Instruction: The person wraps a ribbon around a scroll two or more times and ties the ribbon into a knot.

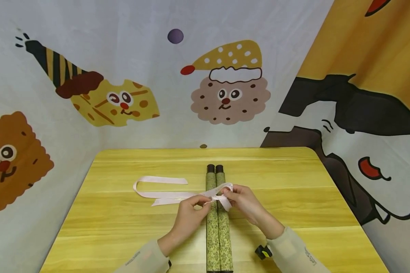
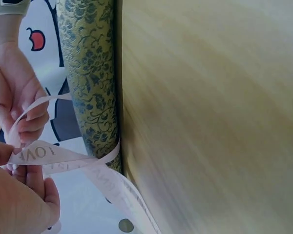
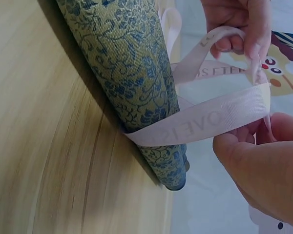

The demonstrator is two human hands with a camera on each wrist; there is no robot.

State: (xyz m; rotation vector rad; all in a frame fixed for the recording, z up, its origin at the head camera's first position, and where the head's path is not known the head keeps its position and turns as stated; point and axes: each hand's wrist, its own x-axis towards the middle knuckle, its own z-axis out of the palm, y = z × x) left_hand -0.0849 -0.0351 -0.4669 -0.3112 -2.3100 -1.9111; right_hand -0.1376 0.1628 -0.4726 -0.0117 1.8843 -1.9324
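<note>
Two scroll-like rolls (image 1: 212, 235) in green patterned cloth with black ends lie side by side on the table. A pale pink ribbon (image 3: 200, 119) with printed letters passes around the rolls, and its parts cross above them. My left hand (image 1: 188, 217) pinches the ribbon between thumb and fingers just left of the rolls. My right hand (image 1: 249, 204) pinches a loop of it on the right side. Both hands are raised off the cloth in the wrist views. Fingers partly hide where the ribbon crosses.
The ribbon's loose length trails left across the wooden table (image 1: 106, 220). A small black object with a yellow mark (image 1: 264, 252) is beside the right cuff. Behind the table hangs a white curtain (image 1: 140, 45) with cartoon prints.
</note>
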